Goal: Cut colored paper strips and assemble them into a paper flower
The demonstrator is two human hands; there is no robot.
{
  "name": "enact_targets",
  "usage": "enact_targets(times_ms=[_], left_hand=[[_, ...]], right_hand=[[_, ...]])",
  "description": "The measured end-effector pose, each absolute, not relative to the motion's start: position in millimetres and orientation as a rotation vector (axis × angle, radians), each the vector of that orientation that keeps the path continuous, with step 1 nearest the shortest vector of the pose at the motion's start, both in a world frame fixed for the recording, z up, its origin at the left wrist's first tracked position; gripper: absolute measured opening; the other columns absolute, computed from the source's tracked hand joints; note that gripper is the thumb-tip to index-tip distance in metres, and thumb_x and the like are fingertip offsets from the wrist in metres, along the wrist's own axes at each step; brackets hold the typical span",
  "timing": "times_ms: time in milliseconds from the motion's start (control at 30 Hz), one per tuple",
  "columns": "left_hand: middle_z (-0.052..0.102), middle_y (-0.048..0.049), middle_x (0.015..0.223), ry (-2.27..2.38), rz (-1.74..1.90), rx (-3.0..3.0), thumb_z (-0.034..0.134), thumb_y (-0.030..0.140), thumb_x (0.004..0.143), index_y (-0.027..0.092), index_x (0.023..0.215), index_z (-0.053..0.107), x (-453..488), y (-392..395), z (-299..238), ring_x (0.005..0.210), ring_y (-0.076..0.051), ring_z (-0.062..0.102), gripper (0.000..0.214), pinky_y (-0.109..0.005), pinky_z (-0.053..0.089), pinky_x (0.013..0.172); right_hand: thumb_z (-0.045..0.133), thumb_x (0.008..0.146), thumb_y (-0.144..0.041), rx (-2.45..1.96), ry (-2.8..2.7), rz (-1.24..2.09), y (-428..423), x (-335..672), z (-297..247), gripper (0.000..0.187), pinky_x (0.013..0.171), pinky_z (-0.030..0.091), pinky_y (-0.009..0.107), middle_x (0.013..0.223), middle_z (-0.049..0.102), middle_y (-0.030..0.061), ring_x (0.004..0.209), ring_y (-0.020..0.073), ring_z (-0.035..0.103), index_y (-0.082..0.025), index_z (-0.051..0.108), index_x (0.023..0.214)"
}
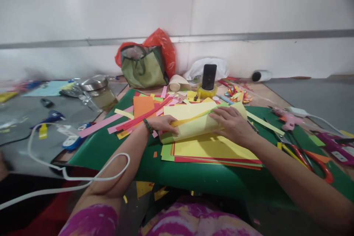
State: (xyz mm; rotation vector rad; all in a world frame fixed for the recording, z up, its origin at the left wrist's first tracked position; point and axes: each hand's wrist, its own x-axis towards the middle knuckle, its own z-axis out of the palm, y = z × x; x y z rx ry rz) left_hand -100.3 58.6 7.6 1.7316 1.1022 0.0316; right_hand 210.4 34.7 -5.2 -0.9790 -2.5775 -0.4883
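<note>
Both our left fingers and right fingers grasp the curled pale-yellow sheet at nine and three o'clock, apparently to stop it springing open.

We are wearing a garment in vivid magenta-purple, with paler lavender and peach patches breaking up its colour in soft, irregular shapes. At near left, the same print is covering our upper arm as a short sleeve, its hem lying just above the elbow. A bracelet of small, dark green, rounded beads is circling our left wrist. Our left hand and right hand are showing bare. A smooth white cable is running from near left and looping across our left forearm.
</note>
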Motion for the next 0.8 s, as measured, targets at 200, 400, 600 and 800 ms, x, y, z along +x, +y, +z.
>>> enact_targets(times_ms=[200, 400, 600, 800], left_hand=[[0.072, -0.0041, 0.097, 1.058, 0.021, 1.842, 0.073, 0.038, 0.065, 0.014, 0.1, 0.067, -102.2, 54.6, 7.8, 0.085, -0.019, 0.064, 0.043, -0.025, 0.05, 0.07], [0.071, -0.0034, 0.095, 1.01, 0.01, 1.939, 0.074, 0.031, 0.062, 0.013, 0.104, 0.066, -111.1, 53.3, 9.1, 0.081, -0.018, 0.062, 0.046, -0.022, 0.049, 0.065], [0.071, -0.0002, 0.086, 0.928, 0.066, 1.936, 0.073, 0.026, 0.065, 0.014, 0.101, 0.068, -117.2, 56.2, 3.9, 0.074, -0.014, 0.06, 0.038, -0.02, 0.046, 0.064], [0.073, -0.0019, 0.093, 0.901, 0.066, 1.959, 0.072, 0.027, 0.067, 0.014, 0.101, 0.068, -118.4, 59.6, -0.8, 0.079, -0.016, 0.062, 0.036, -0.02, 0.047, 0.067]], right_hand=[[0.066, 0.082, -0.029, -0.93, -2.581, -0.454, 36.1, 208.8, -5.3, 0.037, 0.091, 0.044, 0.042, 0.107, 0.065, 0.0133, 0.101, 0.0286, 0.054, -0.013, 0.061, 0.115], [0.065, 0.083, -0.029, -0.874, -2.519, -0.433, 36.8, 209.3, -9.6, 0.034, 0.087, 0.048, 0.041, 0.105, 0.066, 0.013, 0.098, 0.0282, 0.056, -0.014, 0.061, 0.113], [0.058, 0.088, -0.027, -0.791, -2.454, -0.523, 32.5, 208.9, -9.8, 0.028, 0.087, 0.05, 0.043, 0.108, 0.066, 0.0158, 0.101, 0.029, 0.058, -0.013, 0.061, 0.112], [0.057, 0.089, -0.018, -0.686, -2.38, -0.646, 21.6, 209.8, -10.1, 0.027, 0.093, 0.05, 0.042, 0.115, 0.065, 0.016, 0.11, 0.0275, 0.058, -0.015, 0.06, 0.115]])
